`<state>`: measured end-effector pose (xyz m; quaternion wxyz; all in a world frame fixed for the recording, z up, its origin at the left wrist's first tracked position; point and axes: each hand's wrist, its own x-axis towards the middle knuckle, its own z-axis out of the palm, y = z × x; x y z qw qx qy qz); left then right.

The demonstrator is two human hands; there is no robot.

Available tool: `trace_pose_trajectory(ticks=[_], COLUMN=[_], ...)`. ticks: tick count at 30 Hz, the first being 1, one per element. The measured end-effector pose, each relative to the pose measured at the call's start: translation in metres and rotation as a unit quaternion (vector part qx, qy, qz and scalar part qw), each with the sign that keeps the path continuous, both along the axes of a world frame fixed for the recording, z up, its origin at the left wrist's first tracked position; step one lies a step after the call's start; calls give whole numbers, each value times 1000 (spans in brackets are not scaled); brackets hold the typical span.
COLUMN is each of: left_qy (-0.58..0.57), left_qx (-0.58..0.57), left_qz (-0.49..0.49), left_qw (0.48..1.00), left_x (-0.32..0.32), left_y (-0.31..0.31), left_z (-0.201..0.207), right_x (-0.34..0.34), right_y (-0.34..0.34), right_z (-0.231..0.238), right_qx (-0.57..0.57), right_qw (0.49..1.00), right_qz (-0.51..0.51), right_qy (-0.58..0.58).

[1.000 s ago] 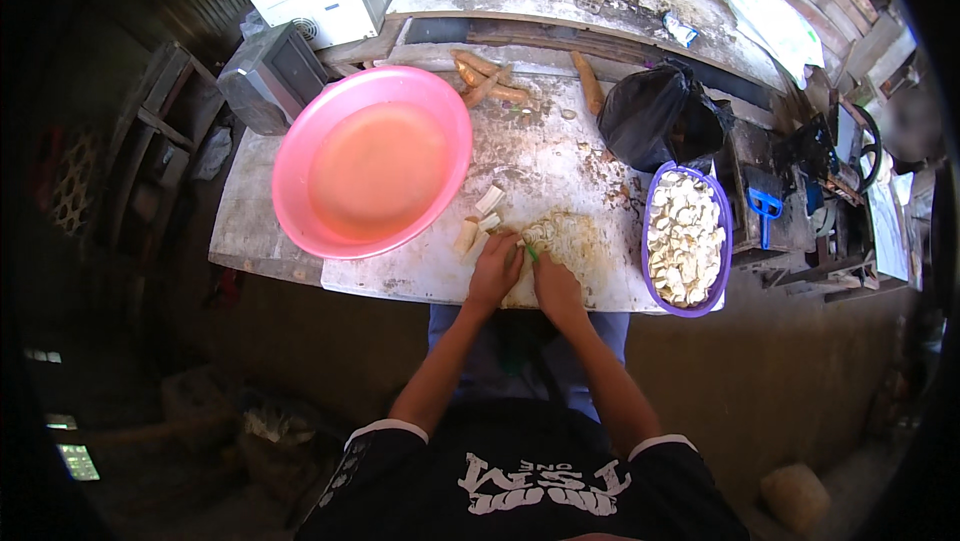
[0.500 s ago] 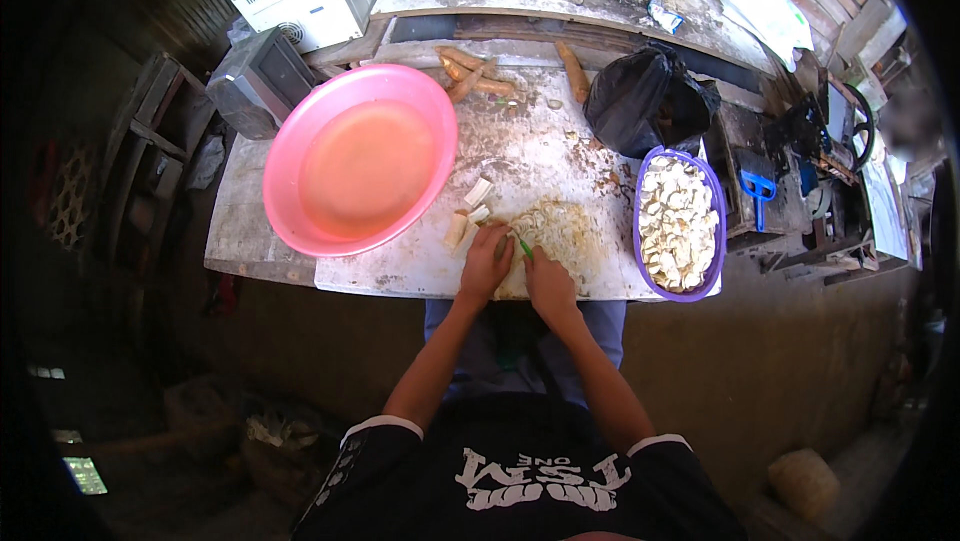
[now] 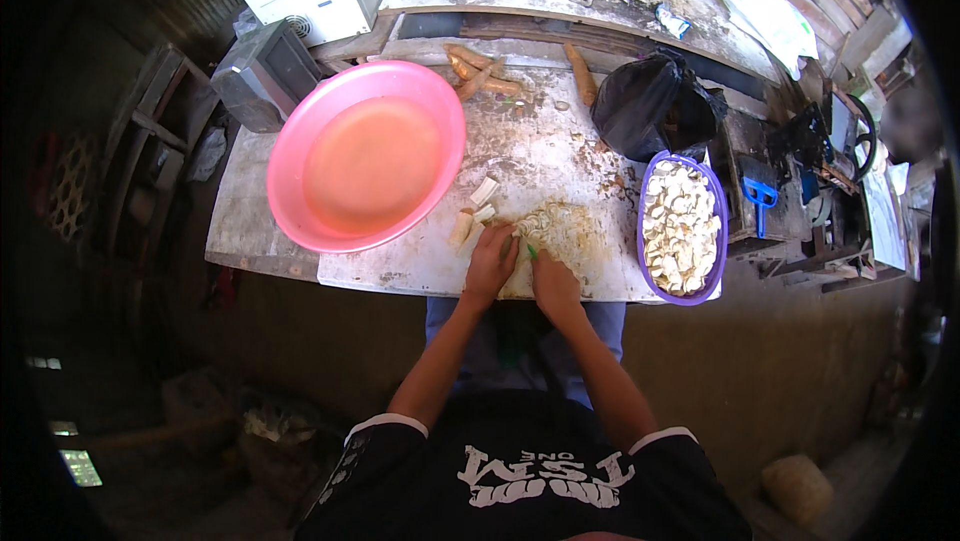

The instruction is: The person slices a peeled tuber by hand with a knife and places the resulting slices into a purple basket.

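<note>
At the table's near edge, my right hand is closed round a small knife with a green handle. Beside it, my left hand curls over a piece of peeled cassava, mostly hidden under the fingers, with the knife close to its fingertips. Thin pale cassava slices lie scattered just beyond both hands. Left of them rest a few peeled cassava chunks, one white chunk farthest out. On the right, a purple basket is filled with cassava slices.
A large pink basin of cloudy liquid stands on the table's left. Unpeeled cassava roots and another long root lie at the back. Near the basket sits a black plastic bag. A grey boxy appliance stands behind the basin.
The whole view has shifted slightly. Both hands stay together at the same spot, with only small movements of the fingers and knife.
</note>
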<state>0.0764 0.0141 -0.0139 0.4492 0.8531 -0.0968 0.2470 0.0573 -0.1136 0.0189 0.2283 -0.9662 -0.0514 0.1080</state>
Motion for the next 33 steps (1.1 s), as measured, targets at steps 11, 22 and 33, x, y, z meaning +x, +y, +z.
trace_pose_trajectory(ticks=[11,22,33], left_qy=[28,0,-15], left_qx=[-41,-7,13], left_qz=[8,3,-2], left_qw=[999,1000,1000], left_x=[-2,-13,4], left_y=[-2,-5,3], left_z=[-2,6,-2], right_x=[1,-1,9], right_y=[7,7,3], right_z=[14,5,2], right_qx=[16,19,20], right_qw=[1000,997,1000], right_qz=[-2,4,3], right_qy=[-15,-71,-13])
